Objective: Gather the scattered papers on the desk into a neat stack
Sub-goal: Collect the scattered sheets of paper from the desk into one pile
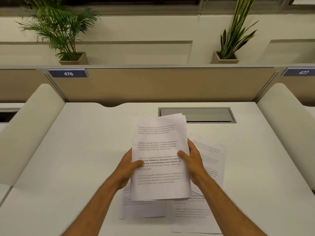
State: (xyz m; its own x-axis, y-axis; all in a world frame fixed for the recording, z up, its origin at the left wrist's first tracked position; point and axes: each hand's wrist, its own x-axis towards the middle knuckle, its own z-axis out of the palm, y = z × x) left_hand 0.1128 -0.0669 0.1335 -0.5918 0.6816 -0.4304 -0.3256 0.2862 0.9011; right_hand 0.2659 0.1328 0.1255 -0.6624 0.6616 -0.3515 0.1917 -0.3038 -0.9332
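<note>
Stack (pixel 160 157) of printed papers held above white surface (pixel 76 150), left hand (pixel 127 167) and right hand (pixel 192 160) each in closed grip on its side edges, loose sheets (pixel 209 157) lying beneath and right.

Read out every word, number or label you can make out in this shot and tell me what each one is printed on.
"476": blue tag on the partition, left.
"477": blue tag on the partition, right.
"Defined by a slower pace, it is centered ... strong community bonds, local traditions, and": bold lines on the top sheet of the held stack, gripped by the left hand and right hand.
The stack's lighter paragraphs: only partly legible.
Loose sheets on the desk: too blurred to read.
</note>
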